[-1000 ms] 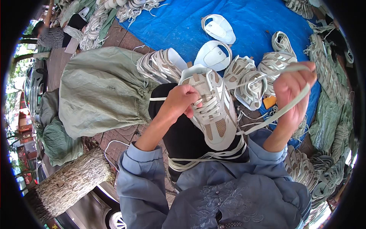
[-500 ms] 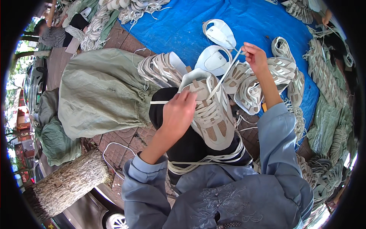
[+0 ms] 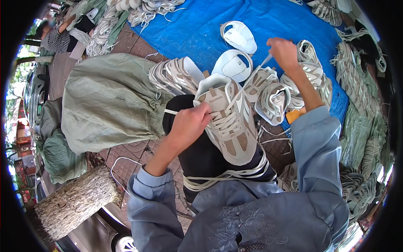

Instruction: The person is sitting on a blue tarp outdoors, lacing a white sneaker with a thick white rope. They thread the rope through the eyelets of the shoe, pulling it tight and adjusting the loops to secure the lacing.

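Observation:
A beige and white sneaker (image 3: 231, 130) rests on my dark-clad knees, toe toward me, its pale laces threaded in crossed rows. My left hand (image 3: 189, 124) is closed in a pinch at the left edge of its lacing. A loose lace end (image 3: 171, 111) sticks out left of that hand; whether the pinch also takes in the lace is hidden. Up and to the right, clear of the shoe, my right hand (image 3: 284, 53) is closed on a shoelace (image 3: 266, 61) that slants from it down toward the sneaker, somewhat blurred.
A bundle of laces (image 3: 226, 175) lies across my thighs. Beyond the knees, shoe uppers (image 3: 176, 75), white-lined pieces (image 3: 233, 65) and more sneakers (image 3: 273, 103) sit by a blue tarp (image 3: 189, 29). A grey-green sack (image 3: 109, 105) and tree trunk (image 3: 79, 199) are left. Another person (image 3: 58, 40) sits far left.
My right hand has turned and shifted slightly right and up with the lace. My left hand has moved a little down and left, uncovering more of the sneaker's tongue.

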A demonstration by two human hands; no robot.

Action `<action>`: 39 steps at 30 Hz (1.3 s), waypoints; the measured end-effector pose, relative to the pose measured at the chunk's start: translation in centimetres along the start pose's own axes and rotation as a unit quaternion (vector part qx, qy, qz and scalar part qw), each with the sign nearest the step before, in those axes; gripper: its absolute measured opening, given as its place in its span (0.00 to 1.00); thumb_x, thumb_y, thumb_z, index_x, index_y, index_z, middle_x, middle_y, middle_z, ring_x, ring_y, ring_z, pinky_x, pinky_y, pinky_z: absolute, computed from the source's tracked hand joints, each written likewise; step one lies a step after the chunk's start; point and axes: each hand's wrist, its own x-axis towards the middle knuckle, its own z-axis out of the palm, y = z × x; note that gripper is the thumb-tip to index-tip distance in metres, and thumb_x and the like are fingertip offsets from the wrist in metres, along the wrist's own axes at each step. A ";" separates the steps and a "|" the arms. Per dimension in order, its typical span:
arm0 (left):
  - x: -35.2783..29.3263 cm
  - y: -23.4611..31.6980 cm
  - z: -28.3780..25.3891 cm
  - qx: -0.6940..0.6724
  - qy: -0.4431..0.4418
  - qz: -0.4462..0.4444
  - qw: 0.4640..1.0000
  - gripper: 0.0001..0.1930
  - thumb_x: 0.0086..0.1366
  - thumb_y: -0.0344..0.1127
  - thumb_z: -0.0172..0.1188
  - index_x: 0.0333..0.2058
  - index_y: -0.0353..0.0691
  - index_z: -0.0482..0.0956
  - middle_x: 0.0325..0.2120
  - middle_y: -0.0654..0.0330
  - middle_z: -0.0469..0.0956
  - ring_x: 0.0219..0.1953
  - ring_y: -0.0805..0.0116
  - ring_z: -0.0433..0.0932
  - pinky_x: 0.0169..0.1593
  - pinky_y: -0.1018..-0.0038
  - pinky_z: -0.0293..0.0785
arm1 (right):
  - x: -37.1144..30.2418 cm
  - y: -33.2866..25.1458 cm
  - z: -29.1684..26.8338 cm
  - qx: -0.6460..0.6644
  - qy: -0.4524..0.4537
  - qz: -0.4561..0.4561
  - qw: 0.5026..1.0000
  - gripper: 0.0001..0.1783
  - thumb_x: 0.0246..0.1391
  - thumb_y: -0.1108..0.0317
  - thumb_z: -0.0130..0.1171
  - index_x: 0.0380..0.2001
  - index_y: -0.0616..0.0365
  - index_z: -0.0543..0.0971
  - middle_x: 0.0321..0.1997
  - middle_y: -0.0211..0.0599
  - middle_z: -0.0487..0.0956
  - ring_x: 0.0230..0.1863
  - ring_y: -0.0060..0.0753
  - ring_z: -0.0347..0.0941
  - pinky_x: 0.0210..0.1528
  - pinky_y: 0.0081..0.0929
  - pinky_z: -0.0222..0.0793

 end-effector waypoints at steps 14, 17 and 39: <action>-0.8 -0.9 0.7 0.157 0.060 0.155 0.973 0.09 0.50 0.36 0.59 0.21 0.42 0.67 0.12 0.60 0.69 0.17 0.63 0.72 0.21 0.70 0.68 | -5.1 -13.0 -0.7 0.226 -0.121 -0.370 0.893 0.08 0.27 0.68 0.59 0.10 0.55 0.69 0.19 0.29 0.68 0.30 0.30 0.66 0.41 0.28 0.59; -1.9 -1.1 0.7 0.151 0.024 0.150 0.977 0.10 0.49 0.35 0.59 0.21 0.41 0.67 0.12 0.60 0.69 0.17 0.62 0.72 0.21 0.69 0.68 | -6.7 -12.7 -0.6 0.329 -0.220 -0.292 0.871 0.07 0.24 0.69 0.59 0.07 0.55 0.71 0.12 0.32 0.69 0.23 0.30 0.66 0.35 0.28 0.59; -5.0 -2.8 -3.1 0.402 0.133 0.095 0.901 0.10 0.43 0.28 0.54 0.28 0.40 0.72 0.21 0.60 0.66 0.23 0.66 0.70 0.24 0.72 0.67 | -10.8 -10.4 2.7 0.029 -0.077 -0.105 0.991 0.03 0.33 0.72 0.53 0.12 0.55 0.71 0.15 0.34 0.73 0.18 0.37 0.71 0.24 0.32 0.68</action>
